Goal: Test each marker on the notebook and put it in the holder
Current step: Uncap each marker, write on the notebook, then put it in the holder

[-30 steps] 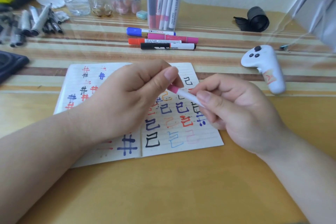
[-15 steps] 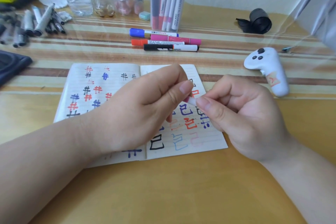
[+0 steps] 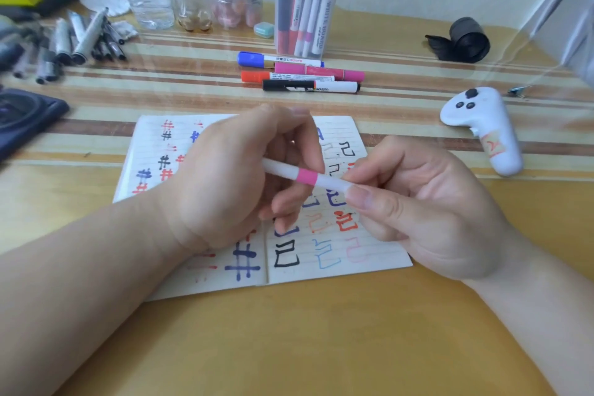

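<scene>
Here the white marker with a pink band [image 3: 307,177] is held in the air over the right page of the open notebook [image 3: 385,262], which lies near the middle of the desk [image 3: 289,347]. Its long axis runs across the person, left to right, with the right end dipping slightly toward the near edge. The left hand [image 3: 231,180] has its fingers curled round the left stretch of the barrel. The right hand [image 3: 427,206] pinches the right end between thumb and forefinger.

The clear plastic holder [image 3: 305,13] stands upright by the far edge of the desk, almost straight ahead of the marker, already carrying several markers. So the marker lies crosswise to the holder's mouth and would have to be turned on end before it goes in. Neither hand is clearly nearer. The right hand's pinch at the tip looks the easier one to carry it with.

Between the notebook and the holder lie four loose markers side by side: blue [image 3: 279,59], pink [image 3: 318,70], orange-red [image 3: 286,76] and black [image 3: 310,86]. A reach to the holder would pass over them.
</scene>
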A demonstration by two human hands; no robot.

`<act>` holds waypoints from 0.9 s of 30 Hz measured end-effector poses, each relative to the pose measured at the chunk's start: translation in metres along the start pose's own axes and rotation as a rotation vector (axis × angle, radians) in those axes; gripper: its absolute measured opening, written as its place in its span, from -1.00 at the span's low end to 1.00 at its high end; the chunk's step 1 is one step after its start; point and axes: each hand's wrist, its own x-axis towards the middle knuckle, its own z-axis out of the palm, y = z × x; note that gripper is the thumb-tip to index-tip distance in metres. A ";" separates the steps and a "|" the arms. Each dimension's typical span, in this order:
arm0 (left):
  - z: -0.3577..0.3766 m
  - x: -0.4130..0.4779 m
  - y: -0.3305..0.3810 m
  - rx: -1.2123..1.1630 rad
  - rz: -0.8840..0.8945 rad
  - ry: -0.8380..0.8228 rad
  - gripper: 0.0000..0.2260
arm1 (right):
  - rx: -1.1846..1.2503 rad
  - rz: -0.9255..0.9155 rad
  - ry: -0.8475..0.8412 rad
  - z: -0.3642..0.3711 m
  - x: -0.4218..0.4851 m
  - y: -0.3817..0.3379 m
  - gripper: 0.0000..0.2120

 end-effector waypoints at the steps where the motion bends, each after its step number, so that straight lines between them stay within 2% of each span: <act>1: -0.001 0.001 0.001 -0.040 -0.016 -0.030 -0.60 | 0.022 0.018 -0.011 0.000 0.000 0.000 -0.83; 3: -0.004 0.002 0.002 -0.081 -0.058 -0.089 -0.57 | 0.014 0.040 -0.018 0.000 0.000 0.000 -0.87; 6: -0.002 0.001 -0.001 0.025 -0.083 -0.078 -0.55 | -0.029 0.066 -0.003 0.000 -0.001 -0.001 -0.92; 13: 0.000 0.001 -0.003 0.312 -0.060 -0.004 -0.53 | -0.009 0.076 -0.018 0.001 -0.004 -0.005 -0.87; 15: 0.004 0.000 0.001 0.374 -0.068 -0.002 -0.56 | 0.008 0.080 -0.022 0.000 -0.005 -0.007 -0.80; 18: 0.001 0.000 0.008 0.271 -0.061 0.005 -0.69 | 0.084 0.093 0.047 -0.002 -0.004 -0.014 -0.70; 21: -0.009 -0.001 0.007 0.165 -0.019 0.079 -0.84 | 0.168 0.042 0.164 -0.002 -0.003 -0.025 -0.76; 25: -0.013 0.000 0.006 0.166 0.065 0.223 -0.79 | 0.113 -0.029 0.218 0.008 0.003 -0.040 -0.73; 27: -0.009 -0.001 0.009 0.226 0.101 0.250 -0.78 | 0.027 -0.044 0.281 0.016 0.009 -0.041 -0.79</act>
